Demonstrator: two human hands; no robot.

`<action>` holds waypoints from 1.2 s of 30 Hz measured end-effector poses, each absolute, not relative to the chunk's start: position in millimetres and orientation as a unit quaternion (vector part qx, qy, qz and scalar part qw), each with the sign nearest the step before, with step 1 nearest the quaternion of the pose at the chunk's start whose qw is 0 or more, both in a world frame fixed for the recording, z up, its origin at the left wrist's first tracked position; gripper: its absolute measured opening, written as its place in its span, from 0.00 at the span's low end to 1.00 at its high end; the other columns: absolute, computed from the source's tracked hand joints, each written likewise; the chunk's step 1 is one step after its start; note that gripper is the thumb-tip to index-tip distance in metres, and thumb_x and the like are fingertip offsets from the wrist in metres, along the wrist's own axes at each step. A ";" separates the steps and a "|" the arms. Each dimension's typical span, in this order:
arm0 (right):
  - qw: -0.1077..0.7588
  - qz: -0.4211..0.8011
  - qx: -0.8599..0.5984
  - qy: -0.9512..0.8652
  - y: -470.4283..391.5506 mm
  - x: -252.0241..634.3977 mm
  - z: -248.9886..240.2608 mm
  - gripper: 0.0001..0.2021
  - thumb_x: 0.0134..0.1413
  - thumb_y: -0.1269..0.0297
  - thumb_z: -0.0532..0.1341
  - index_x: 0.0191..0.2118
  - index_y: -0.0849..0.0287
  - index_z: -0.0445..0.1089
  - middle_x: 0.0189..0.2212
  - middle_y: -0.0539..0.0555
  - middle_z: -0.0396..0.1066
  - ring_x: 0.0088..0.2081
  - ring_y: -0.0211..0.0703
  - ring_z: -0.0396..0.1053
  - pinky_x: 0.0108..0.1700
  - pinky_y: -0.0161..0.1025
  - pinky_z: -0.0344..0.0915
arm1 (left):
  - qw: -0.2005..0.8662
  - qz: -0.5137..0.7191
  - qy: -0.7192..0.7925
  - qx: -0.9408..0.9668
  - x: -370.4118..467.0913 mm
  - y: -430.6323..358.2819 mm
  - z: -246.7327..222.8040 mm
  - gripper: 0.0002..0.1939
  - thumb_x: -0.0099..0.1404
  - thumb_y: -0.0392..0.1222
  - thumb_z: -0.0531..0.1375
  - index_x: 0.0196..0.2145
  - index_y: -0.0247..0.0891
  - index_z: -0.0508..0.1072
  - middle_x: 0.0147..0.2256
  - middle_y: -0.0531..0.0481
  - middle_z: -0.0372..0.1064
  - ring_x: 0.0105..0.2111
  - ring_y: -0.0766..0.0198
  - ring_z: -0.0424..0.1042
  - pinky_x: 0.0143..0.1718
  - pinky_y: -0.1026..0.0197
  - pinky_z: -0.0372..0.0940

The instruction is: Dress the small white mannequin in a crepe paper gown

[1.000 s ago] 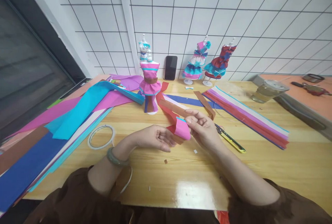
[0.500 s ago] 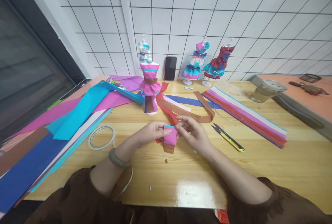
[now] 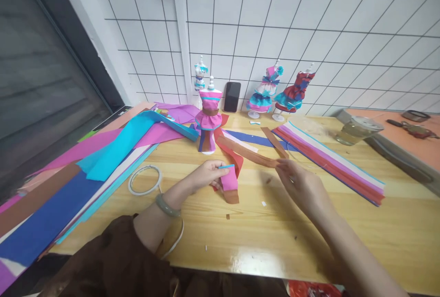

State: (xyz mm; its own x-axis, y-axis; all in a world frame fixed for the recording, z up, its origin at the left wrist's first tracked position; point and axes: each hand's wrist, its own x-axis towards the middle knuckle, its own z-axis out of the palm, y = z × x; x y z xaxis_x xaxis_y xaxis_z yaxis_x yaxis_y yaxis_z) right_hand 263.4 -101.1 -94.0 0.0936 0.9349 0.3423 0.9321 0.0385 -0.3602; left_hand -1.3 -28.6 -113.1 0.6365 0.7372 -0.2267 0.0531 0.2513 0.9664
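Pinched in my left hand (image 3: 208, 174) is a small pink piece (image 3: 229, 180) with a turquoise top edge and a brown lower band. Its fingers hold the upper left side. My right hand (image 3: 299, 181) is closed at the near end of a long brown strip (image 3: 252, 154), at the right of the pink piece and apart from it. Behind my left hand stands a small dress form (image 3: 209, 118) in a pink and brown dress. A red strip (image 3: 233, 155) lies beside it. The scissors seen earlier are hidden behind my right hand.
Coloured strips (image 3: 117, 150) spread over the left side, near a tape roll (image 3: 132, 182). Layered strips (image 3: 337, 164) lie at the right. A phone (image 3: 232, 97) and dressed forms (image 3: 263, 93) stand by the wall. A cup (image 3: 359, 129) is at the far right.
My right hand has let go of the pink piece and moved right to the brown strip, whose curved end has shifted. My left hand still holds the piece. The view has tilted and shifted slightly.
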 end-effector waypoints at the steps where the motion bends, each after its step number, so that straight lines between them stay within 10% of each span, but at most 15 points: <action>1: 0.212 -0.045 -0.706 -0.674 -108.2 274.5 -99.4 0.14 0.59 0.59 0.52 0.46 0.59 0.69 0.39 0.61 0.77 0.38 0.57 0.76 0.36 0.47 0.70 | 0.711 0.243 0.352 0.558 -1.1 -27.8 -114.2 0.20 0.53 0.55 0.64 0.31 0.34 0.66 0.23 0.51 0.69 0.20 0.69 0.70 0.21 0.68 0.63; 6: 0.083 -0.099 -0.689 -0.713 -145.4 306.1 -122.9 0.17 0.61 0.63 0.48 0.47 0.63 0.69 0.38 0.65 0.76 0.37 0.56 0.75 0.35 0.45 0.70 | 0.728 0.248 0.351 0.534 -1.2 -25.5 -116.9 0.20 0.54 0.55 0.64 0.32 0.34 0.66 0.23 0.51 0.70 0.18 0.68 0.71 0.19 0.69 0.64; 26: 0.053 -0.117 -0.722 -0.680 -179.2 328.8 -132.3 0.18 0.59 0.67 0.47 0.48 0.64 0.68 0.41 0.64 0.74 0.41 0.58 0.72 0.38 0.47 0.68 | 0.770 0.281 0.336 0.464 -1.0 -26.7 -111.6 0.09 0.62 0.42 0.60 0.36 0.33 0.66 0.25 0.48 0.72 0.22 0.68 0.72 0.20 0.67 0.70; 36: 0.367 0.300 -0.669 -0.573 -138.8 258.5 -95.1 0.23 0.58 0.46 0.51 0.46 0.60 0.67 0.25 0.51 0.64 0.23 0.38 0.60 0.24 0.36 0.59 | 0.760 0.326 0.331 0.456 -0.7 -25.4 -111.7 0.13 0.61 0.45 0.61 0.38 0.33 0.67 0.27 0.48 0.72 0.25 0.68 0.73 0.30 0.61 0.74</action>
State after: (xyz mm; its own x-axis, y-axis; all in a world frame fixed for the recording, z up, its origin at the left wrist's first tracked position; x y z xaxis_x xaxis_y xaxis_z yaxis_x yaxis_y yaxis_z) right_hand 258.5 -138.8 -95.1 0.1641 0.9863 0.0185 0.5462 -0.0753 -0.8343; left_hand -0.7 -25.4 -111.7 0.5691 0.7961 -0.2060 -0.1932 0.3730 0.9075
